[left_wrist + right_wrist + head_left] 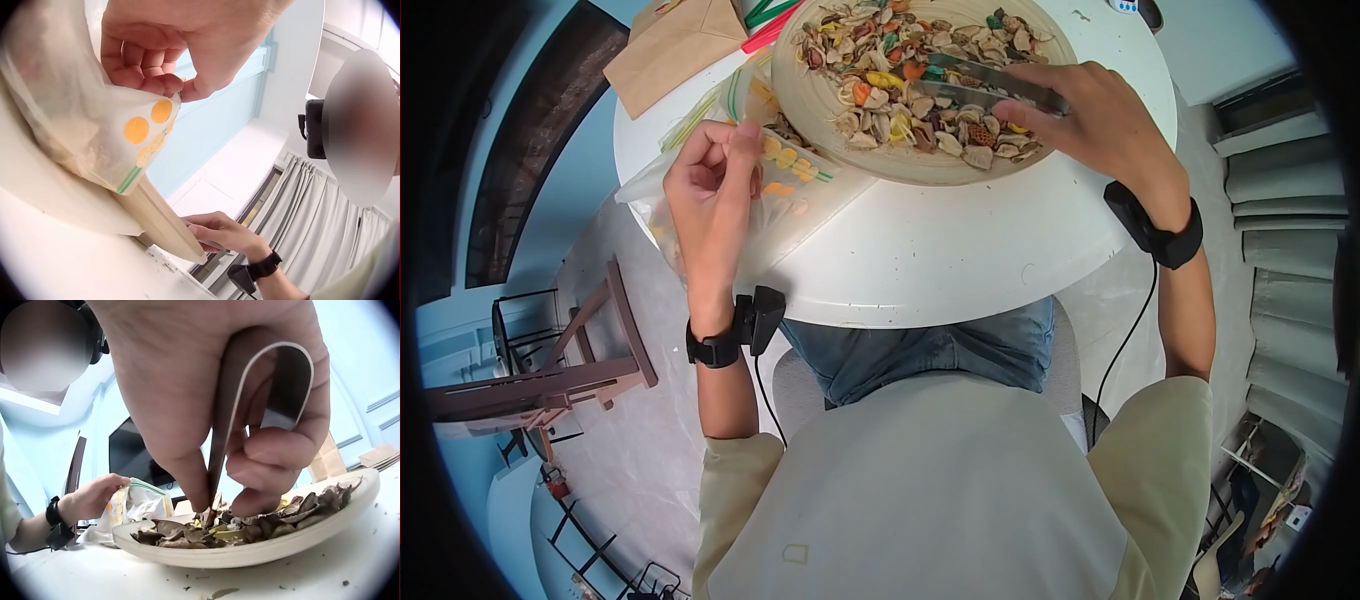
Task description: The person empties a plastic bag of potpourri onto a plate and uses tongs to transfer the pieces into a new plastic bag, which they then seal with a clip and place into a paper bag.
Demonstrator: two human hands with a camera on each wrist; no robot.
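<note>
My left hand [715, 190] pinches the edge of a see-through zip bag [69, 119] printed with orange dots, its mouth held up beside the plate. Some dried pieces show inside the bag. In my right hand [1105, 115] is a pair of metal tongs [990, 82], gripped near its bent end with the tips down among the dried potpourri [945, 140]. The potpourri lies spread over a round pale plate [795, 105], mostly brown pieces with some orange, yellow and green ones. Whether the tong tips hold a piece, I cannot tell.
A brown paper bag [685, 50] lies at the back left of the round white table [920, 250]. Next to it are red and green strips [772, 28]. Dark crumbs are scattered on the table before the plate. A small white object [1124, 5] sits at the far right edge.
</note>
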